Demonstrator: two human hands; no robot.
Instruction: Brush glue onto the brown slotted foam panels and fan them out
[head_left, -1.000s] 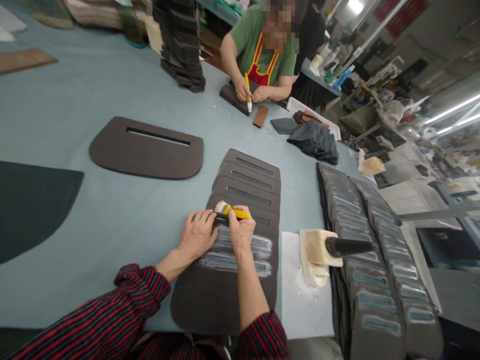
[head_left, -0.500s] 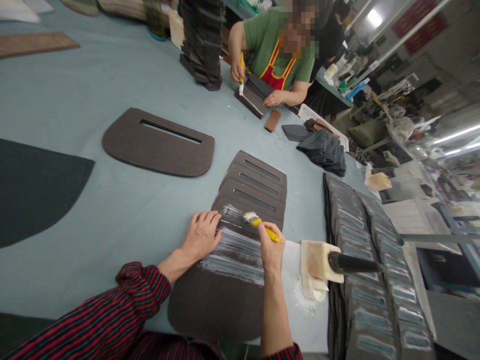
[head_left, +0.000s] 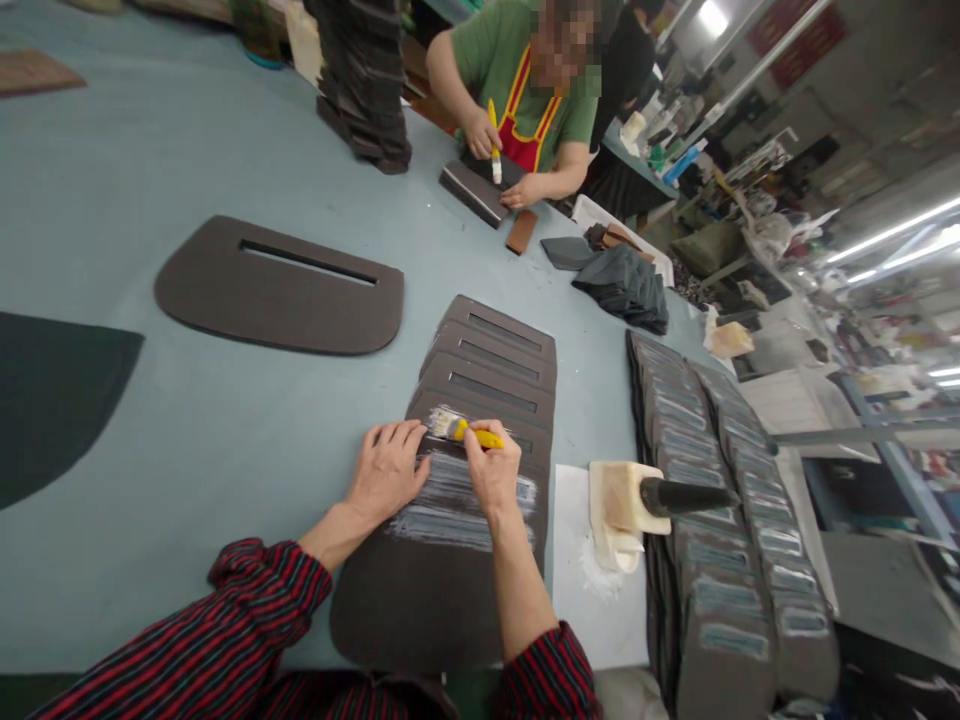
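My right hand [head_left: 495,468] is closed round the yellow handle of a flat paintbrush [head_left: 480,433]. White, wet-looking stuff coats its bristles, which touch the upper left of a fanned stack of dark brown slotted panels [head_left: 420,600]. Pale streaks cross the nearer panels below the brush. My left hand [head_left: 386,468] lies flat on the stack's left edge, fingers stretched out and close to the bristles. To the right, on a white sheet [head_left: 574,625], stands a cream-coloured block-like container [head_left: 622,510] with a dark handle or rod [head_left: 686,497] across it.
Rows of white-streaked panels [head_left: 720,590] lie at the right. A single slotted panel [head_left: 285,290] and a dark green sheet [head_left: 60,400] are on the left. Across the table [head_left: 300,480], a person in green brushes a dark piece [head_left: 472,195]; a tall dark stack [head_left: 367,80] stands nearby.
My right hand has moved left with the paintbrush, and the bristles now press near my left fingertips. The whole view has shifted a little. The co-worker's brush is lifted off the piece's edge.
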